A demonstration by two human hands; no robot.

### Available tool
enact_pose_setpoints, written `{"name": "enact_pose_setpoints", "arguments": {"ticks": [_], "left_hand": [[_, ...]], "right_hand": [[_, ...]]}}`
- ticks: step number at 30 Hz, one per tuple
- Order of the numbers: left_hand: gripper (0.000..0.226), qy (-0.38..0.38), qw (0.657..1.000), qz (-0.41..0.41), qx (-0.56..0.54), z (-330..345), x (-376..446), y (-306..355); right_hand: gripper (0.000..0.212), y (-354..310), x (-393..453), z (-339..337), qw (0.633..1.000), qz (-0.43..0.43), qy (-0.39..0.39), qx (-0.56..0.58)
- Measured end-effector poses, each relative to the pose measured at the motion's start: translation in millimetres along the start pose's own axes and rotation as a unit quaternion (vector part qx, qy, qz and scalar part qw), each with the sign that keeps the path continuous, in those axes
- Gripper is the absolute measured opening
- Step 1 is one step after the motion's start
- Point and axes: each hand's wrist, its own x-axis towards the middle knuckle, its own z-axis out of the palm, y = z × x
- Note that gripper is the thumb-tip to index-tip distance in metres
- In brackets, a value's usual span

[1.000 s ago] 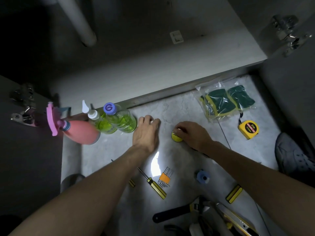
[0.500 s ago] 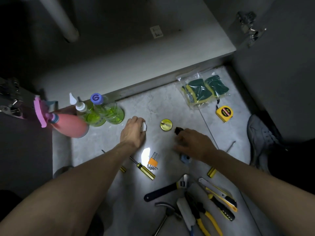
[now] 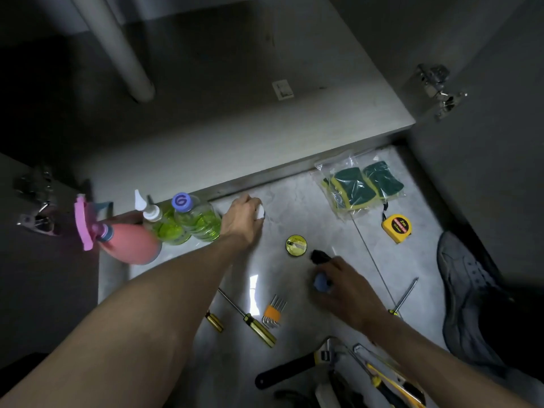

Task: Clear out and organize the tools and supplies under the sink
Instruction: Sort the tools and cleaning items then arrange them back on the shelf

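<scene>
White, small and round, a roll [image 3: 260,212] sits pinched in the left hand's [image 3: 242,220] curled fingers [image 3: 255,201] beside green bottles [image 3: 197,219].

Right of the frame, the yellow tape measure [image 3: 396,228] reads "2m" on its face. Left of centre, the purple bottle cap [image 3: 182,200] shows a "6"-like swirl mark. The round tin's [image 3: 296,245] label is too blurred.
</scene>
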Motion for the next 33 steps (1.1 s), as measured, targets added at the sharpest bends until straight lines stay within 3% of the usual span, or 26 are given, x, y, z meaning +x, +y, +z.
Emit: {"name": "enact_pose_setpoints", "arguments": {"ticks": [6,8,15,18,22,25,28,33], "left_hand": [[0.031,0.003,0.998,0.000,-0.058,15.0,-0.4,-16.1],[0.032,0.008,0.998,0.005,-0.065,17.8,-3.2,-18.7],[0.022,0.019,0.995,0.002,-0.094,22.7,-9.0,-15.1],[0.021,0.018,0.994,-0.019,-0.106,19.1,-13.0,-5.5],[0.031,0.010,0.990,-0.096,-0.105,15.0,-19.1,7.9],[0.038,-0.002,0.991,-0.104,-0.083,14.8,-25.5,13.4],[0.048,0.019,0.993,-0.102,-0.057,16.0,-30.4,19.3],[0.059,0.008,0.997,-0.069,-0.036,14.2,-29.7,29.8]], "right_hand": [[0.031,-19.3,89.3,-24.0,0.987,0.033,0.107,0.119],[0.027,-25.8,124.2,-17.9,0.984,0.049,0.106,0.132],[0.042,-38.7,169.4,19.5,0.982,0.074,0.101,0.144],[0.053,-37.6,160.0,11.9,0.978,0.071,0.127,0.153],[0.040,-13.6,112.0,-8.6,0.969,0.075,0.184,0.148],[0.039,11.2,66.5,-17.5,0.988,0.092,0.097,0.082],[0.020,27.8,35.1,-11.2,0.994,0.108,0.005,-0.024],[0.009,31.0,23.9,-6.1,0.978,0.165,0.100,0.078]]}}
